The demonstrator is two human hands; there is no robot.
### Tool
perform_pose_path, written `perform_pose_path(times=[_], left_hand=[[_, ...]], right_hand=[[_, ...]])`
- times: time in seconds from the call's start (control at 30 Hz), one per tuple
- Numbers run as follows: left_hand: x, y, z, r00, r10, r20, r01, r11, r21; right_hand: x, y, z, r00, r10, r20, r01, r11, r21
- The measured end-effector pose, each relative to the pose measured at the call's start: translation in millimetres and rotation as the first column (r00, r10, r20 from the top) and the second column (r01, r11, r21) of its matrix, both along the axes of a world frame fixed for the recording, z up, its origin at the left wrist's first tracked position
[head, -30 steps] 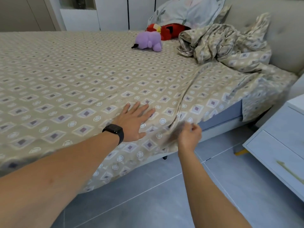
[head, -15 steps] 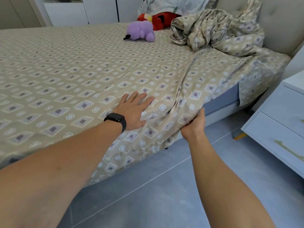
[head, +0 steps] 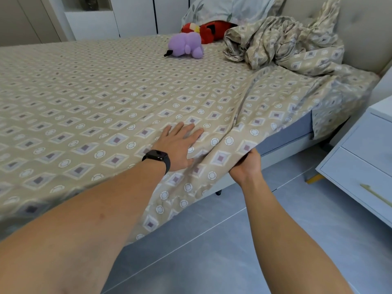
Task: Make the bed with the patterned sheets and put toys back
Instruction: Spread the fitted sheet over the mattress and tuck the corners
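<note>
A beige patterned sheet (head: 89, 102) covers the bed, with a long crease running from its near edge toward the headboard. My left hand (head: 178, 145) presses flat on the sheet near the bed's edge, fingers straight. Just to its right, my right hand (head: 246, 164) grips the hanging hem of the sheet, fingers tucked under the fabric. A strip of blue-grey mattress (head: 286, 134) shows beyond it. A purple plush toy (head: 186, 47) and a red plush toy (head: 210, 30) lie near the head of the bed, beside a crumpled patterned cloth (head: 282, 43).
A pale floral pillow (head: 224, 7) leans behind the toys against the padded headboard (head: 364, 28). A white nightstand (head: 360, 162) with drawers stands close on the right. Grey tiled floor (head: 212, 251) runs along the bedside. White cabinets (head: 131, 18) stand beyond the bed.
My right hand went from hovering at the sheet's edge to gripping the hem and holding it out. The left hand stayed pressed flat. The view shifted slightly.
</note>
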State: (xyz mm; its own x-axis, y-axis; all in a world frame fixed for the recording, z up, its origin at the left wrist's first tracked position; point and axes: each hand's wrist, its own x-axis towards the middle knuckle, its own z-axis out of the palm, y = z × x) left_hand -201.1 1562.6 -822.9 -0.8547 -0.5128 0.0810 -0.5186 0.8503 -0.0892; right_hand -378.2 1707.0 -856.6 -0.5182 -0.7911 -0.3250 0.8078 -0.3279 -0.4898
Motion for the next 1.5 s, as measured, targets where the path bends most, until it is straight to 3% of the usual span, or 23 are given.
perform_pose_path(times=[0.13,0.2,0.3,0.37,0.43,0.47,0.6,0.67,0.77,0.8,0.83,0.9,0.97,1.07,1.13,1.17,1.23,1.3,1.5], left_hand=[[0,2,2,1.000,-0.002,0.004,0.002,1.000,0.012],[0,2,2,1.000,0.000,0.005,0.000,1.000,0.009],[1,3,3,1.000,0.003,0.005,-0.003,1.000,0.001],[0,4,5,1.000,0.006,0.007,-0.006,1.000,0.013],[0,4,6,1.000,0.011,0.015,-0.012,1.000,0.026],[0,4,7,1.000,0.013,0.020,-0.014,1.000,0.022],[0,6,6,1.000,0.016,0.021,-0.017,1.000,0.014],[0,6,6,1.000,0.017,0.021,-0.018,1.000,0.024],[0,7,7,1.000,0.020,0.023,-0.021,0.999,0.026],[0,8,7,1.000,0.020,0.021,-0.020,0.999,0.028],[0,8,8,1.000,0.019,0.020,-0.020,0.999,0.030],[0,8,8,1.000,0.016,0.021,-0.017,0.999,0.030],[1,6,8,1.000,0.007,0.027,-0.008,0.998,0.057],[1,3,9,1.000,-0.008,0.026,0.004,0.988,0.153],[2,-1,8,1.000,-0.004,0.010,0.002,0.985,0.175],[2,-1,7,1.000,-0.012,0.004,0.011,0.986,0.165],[2,-2,4,1.000,-0.019,-0.020,0.022,0.989,0.149],[3,-2,3,0.999,-0.024,-0.027,0.027,0.993,0.117],[7,-2,-3,0.999,-0.055,-0.004,0.055,0.997,0.059]], right_hand=[[-3,6,8,1.000,-0.010,-0.008,0.010,1.000,-0.014],[-4,11,12,0.998,-0.021,-0.066,0.025,0.998,0.065],[-16,24,11,0.985,-0.165,-0.051,0.171,0.969,0.180],[-30,43,-6,0.942,-0.326,-0.083,0.335,0.882,0.331],[-40,67,-34,0.915,-0.370,-0.161,0.390,0.709,0.588],[-43,77,-49,0.930,-0.317,-0.188,0.355,0.633,0.688],[-41,89,-81,0.988,0.041,-0.148,0.097,0.581,0.808],[-44,87,-89,0.939,0.207,-0.276,0.135,0.514,0.847],[-43,71,-74,0.878,0.177,-0.444,0.387,0.283,0.878],[-42,62,-61,0.824,0.174,-0.539,0.493,0.251,0.833],[-38,51,-44,0.741,0.214,-0.637,0.572,0.296,0.765],[-30,27,-15,0.576,0.270,-0.772,0.617,0.475,0.627],[-24,12,3,0.396,0.321,-0.860,0.629,0.587,0.509],[-19,-5,25,-0.044,0.391,-0.919,0.643,0.716,0.273],[-30,-30,39,-0.333,0.470,-0.818,0.581,0.785,0.214],[-41,-40,48,-0.431,0.506,-0.748,0.563,0.798,0.215],[-70,-67,67,-0.512,0.584,-0.629,0.543,0.788,0.290],[-93,-91,71,-0.536,0.646,-0.544,0.527,0.759,0.382],[-92,-111,41,-0.417,0.782,-0.464,0.561,0.623,0.546]])
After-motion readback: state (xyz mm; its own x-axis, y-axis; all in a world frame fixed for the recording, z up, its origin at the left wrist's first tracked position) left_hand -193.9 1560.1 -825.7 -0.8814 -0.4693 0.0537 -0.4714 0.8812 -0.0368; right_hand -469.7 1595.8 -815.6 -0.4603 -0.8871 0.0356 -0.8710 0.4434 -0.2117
